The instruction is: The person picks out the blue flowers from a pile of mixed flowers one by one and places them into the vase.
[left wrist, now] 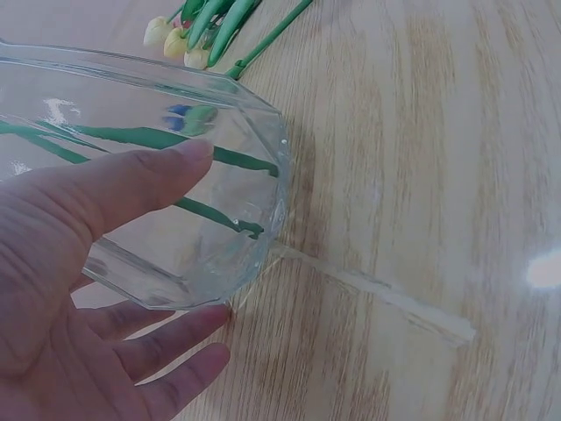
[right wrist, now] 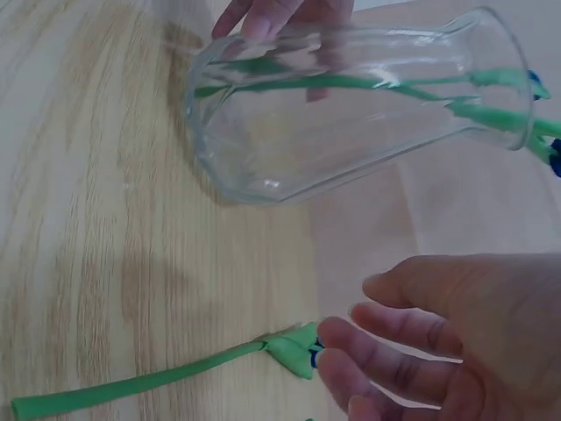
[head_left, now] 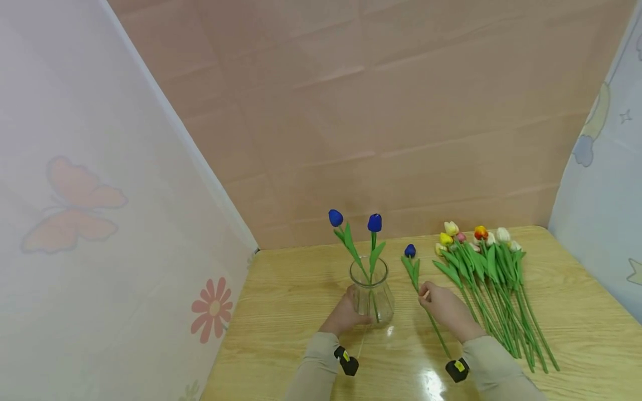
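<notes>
My left hand (head_left: pixel 346 316) holds a clear glass vase (head_left: pixel 385 305) standing on the table. In the left wrist view its thumb lies along the glass and its fingers reach round the far side. Two blue tulips (head_left: pixel 374 223) lean in the vase, their green stems visible through the glass. To the vase's right, a single blue tulip (head_left: pixel 410 250) lies on the table. My right hand (head_left: pixel 446 312) hovers by its stem, fingers loosely bent. In the right wrist view the thumb and fingers are apart with nothing between them, and the tulip stem (right wrist: pixel 149 381) lies beyond the fingertips.
On the right of the wooden table (head_left: pixel 281 312) lies a bunch of tulips (head_left: pixel 494 278) in white, yellow, pink and orange. A thin clear strip (left wrist: pixel 386 298) lies by the vase's base. A pinkish-brown sheet (head_left: pixel 311 111) hangs behind, with patterned sheets at both sides.
</notes>
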The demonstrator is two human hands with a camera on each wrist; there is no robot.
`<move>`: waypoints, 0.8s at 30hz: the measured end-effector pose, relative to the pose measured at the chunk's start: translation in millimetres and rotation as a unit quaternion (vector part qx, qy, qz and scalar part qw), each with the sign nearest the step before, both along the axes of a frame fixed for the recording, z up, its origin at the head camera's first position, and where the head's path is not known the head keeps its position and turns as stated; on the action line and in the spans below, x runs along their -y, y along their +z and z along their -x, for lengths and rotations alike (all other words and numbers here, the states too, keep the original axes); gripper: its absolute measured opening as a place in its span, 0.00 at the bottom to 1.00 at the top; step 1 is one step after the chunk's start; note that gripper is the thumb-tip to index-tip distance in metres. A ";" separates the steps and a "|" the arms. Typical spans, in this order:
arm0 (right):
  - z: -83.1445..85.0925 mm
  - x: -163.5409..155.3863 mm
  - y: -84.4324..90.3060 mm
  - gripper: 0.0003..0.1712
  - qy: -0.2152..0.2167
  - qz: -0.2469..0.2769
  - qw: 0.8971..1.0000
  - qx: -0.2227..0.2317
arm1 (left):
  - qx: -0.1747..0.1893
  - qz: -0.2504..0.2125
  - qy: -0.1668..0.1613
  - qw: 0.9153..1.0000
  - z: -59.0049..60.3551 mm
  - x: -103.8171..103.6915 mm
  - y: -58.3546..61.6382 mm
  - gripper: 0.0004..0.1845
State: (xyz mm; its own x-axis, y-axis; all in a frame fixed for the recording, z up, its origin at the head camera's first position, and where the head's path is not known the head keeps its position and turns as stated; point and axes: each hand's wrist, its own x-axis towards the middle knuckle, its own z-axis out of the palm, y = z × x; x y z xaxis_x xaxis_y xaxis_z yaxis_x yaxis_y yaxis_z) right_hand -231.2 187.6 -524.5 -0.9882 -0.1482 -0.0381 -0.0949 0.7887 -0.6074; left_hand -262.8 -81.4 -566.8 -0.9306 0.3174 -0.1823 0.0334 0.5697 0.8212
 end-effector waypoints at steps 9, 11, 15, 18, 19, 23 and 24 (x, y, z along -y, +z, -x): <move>30.1 -3.4 -25.7 0.06 -0.004 -0.067 0.996 0.051 | 0.007 -0.016 0.003 1.000 2.5 0.3 -4.8 0.57; 36.6 -3.4 -32.3 0.06 -0.007 -0.075 0.995 0.059 | 0.007 -0.016 0.002 1.000 2.5 0.0 -4.2 0.57; 46.2 -0.5 -43.7 0.11 -0.015 -0.081 0.995 0.059 | -0.001 -0.012 0.000 1.000 2.6 0.4 -2.7 0.57; 50.4 3.2 -48.9 0.22 -0.033 -0.086 0.994 0.058 | -0.005 -0.005 -0.001 1.000 2.4 0.7 -1.8 0.57; 51.7 4.4 -50.2 0.26 -0.039 -0.089 0.994 0.058 | -0.004 -0.003 -0.001 1.000 2.2 0.6 -1.7 0.57; 55.6 8.3 -52.0 0.30 -0.059 -0.097 0.992 0.059 | 0.002 -0.004 0.000 1.000 1.4 -0.5 -2.1 0.56; 56.3 9.1 -51.8 0.29 -0.062 -0.100 0.991 0.058 | 0.004 -0.007 0.001 1.000 1.3 -0.9 -2.3 0.56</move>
State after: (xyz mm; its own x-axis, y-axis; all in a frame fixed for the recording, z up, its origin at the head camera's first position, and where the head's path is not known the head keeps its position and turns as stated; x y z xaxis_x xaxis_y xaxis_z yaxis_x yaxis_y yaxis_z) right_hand -287.5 178.5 -576.3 -0.9855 -0.0045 -0.1698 0.0716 0.8956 -0.4391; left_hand -264.1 -80.5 -569.1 -0.9297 0.3186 -0.1850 0.0261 0.5577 0.8296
